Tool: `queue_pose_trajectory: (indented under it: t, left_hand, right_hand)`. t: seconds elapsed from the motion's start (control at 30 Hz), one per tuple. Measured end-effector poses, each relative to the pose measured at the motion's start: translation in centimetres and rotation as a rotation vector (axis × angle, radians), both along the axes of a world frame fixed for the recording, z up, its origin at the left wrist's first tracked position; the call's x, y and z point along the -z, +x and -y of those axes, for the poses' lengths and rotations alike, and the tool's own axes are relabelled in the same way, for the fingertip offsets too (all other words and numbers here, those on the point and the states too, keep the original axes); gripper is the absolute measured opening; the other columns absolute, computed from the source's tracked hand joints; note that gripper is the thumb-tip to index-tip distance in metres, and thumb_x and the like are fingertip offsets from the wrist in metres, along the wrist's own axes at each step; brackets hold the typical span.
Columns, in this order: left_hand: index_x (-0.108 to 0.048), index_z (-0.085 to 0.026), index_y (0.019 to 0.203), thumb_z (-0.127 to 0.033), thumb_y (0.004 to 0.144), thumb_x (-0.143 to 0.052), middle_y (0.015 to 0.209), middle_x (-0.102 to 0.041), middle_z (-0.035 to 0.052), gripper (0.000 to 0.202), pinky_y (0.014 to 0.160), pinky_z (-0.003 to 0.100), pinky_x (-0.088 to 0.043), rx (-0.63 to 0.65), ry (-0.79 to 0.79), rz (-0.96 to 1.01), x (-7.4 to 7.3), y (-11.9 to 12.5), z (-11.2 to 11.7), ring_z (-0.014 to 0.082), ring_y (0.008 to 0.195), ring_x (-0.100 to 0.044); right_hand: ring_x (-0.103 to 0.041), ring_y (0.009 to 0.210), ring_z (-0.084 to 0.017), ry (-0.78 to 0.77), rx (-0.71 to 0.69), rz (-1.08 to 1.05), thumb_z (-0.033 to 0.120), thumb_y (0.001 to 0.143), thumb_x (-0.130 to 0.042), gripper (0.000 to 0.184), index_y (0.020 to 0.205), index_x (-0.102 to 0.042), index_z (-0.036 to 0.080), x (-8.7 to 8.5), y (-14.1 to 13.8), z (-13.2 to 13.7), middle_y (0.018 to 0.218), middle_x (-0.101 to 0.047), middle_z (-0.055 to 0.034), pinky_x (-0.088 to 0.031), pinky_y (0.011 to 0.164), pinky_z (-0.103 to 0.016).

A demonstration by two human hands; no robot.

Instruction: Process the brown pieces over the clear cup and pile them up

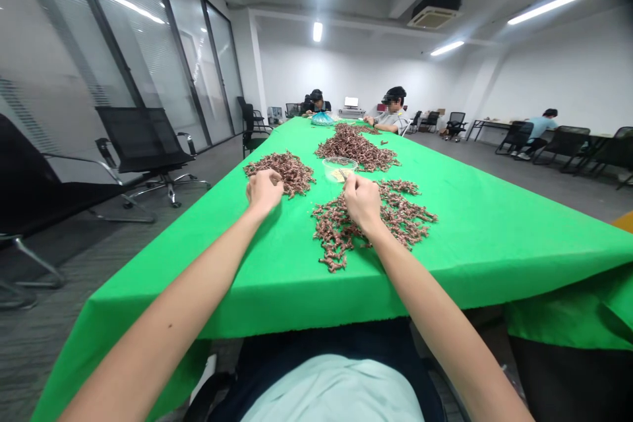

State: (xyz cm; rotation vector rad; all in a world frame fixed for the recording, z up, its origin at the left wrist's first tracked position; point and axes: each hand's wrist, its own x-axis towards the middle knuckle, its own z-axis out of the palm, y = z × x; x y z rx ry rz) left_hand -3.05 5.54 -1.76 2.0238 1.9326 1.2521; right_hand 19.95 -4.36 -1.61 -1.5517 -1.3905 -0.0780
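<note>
My left hand rests curled at the near edge of a pile of small brown pieces on the green tablecloth; what its fingers hold is hidden. My right hand lies over a second, wider brown pile, fingers pinched on a thin small item near a clear plastic bowl. The item is too small to name.
A third, larger brown pile lies further along the table. Two people sit at the far end, with a blue bag by them. Another person sits at a desk on the right. Black office chairs stand left, beside a glass wall.
</note>
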Motion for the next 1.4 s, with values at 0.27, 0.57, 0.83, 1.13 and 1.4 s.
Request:
queue_pose_trajectory:
  t: [0.27,0.57,0.83,1.13,1.4]
  left_hand:
    - [-0.051,-0.02,0.145,-0.034,0.081,-0.066,0.132,-0.065,0.0171,0.067,0.11,0.05,-0.035,-0.002,0.051,-0.049,0.0,0.9,0.4,0.0369,0.13,-0.052]
    - [-0.081,-0.023,0.085,-0.043,0.075,-0.073,0.095,-0.076,0.0096,0.023,0.096,0.042,-0.045,0.604,-0.007,-0.203,0.6,3.7,2.7,0.0312,0.099,-0.065]
    - [-0.082,-0.022,0.082,-0.042,0.068,-0.082,0.099,-0.073,0.0133,0.024,0.097,0.043,-0.045,0.653,-0.08,-0.275,0.9,4.0,2.5,0.0334,0.104,-0.063]
    - [-0.078,-0.017,0.098,-0.035,0.09,-0.059,0.098,-0.077,0.0099,0.028,0.092,0.037,-0.048,0.68,-0.051,-0.359,1.4,4.0,2.5,0.0254,0.091,-0.068]
    - [-0.075,-0.014,0.091,-0.027,0.093,-0.054,0.091,-0.076,0.0092,0.025,0.083,0.033,-0.048,0.617,-0.036,-0.293,1.1,4.1,2.5,0.023,0.086,-0.068]
  right_hand:
    - [-0.055,0.061,-0.018,0.005,0.004,-0.023,0.047,0.103,-0.032,0.054,0.067,-0.062,0.02,-0.3,0.0,0.2,0.067,-0.066,-0.005,-0.031,0.061,-0.028]
    - [-0.056,0.063,-0.019,0.0,0.011,-0.033,0.049,0.103,-0.03,0.055,0.067,-0.061,0.021,0.0,0.1,0.0,0.068,-0.067,-0.0059,-0.035,0.063,-0.028]
    - [-0.055,0.061,-0.018,-0.005,-0.002,-0.028,0.048,0.102,-0.03,0.055,0.066,-0.06,0.021,-0.1,0.1,0.2,0.066,-0.066,-0.0053,-0.034,0.062,-0.028]
    - [-0.055,0.061,-0.018,0.01,-0.033,-0.063,0.043,0.1,-0.033,0.049,0.066,-0.061,0.021,0.3,0.3,-0.2,0.065,-0.065,-0.0038,-0.034,0.063,-0.027]
    - [-0.055,0.06,-0.018,0.006,-0.045,-0.073,0.041,0.1,-0.034,0.048,0.065,-0.06,0.021,0.2,0.2,-0.1,0.063,-0.064,-0.0038,-0.034,0.062,-0.028]
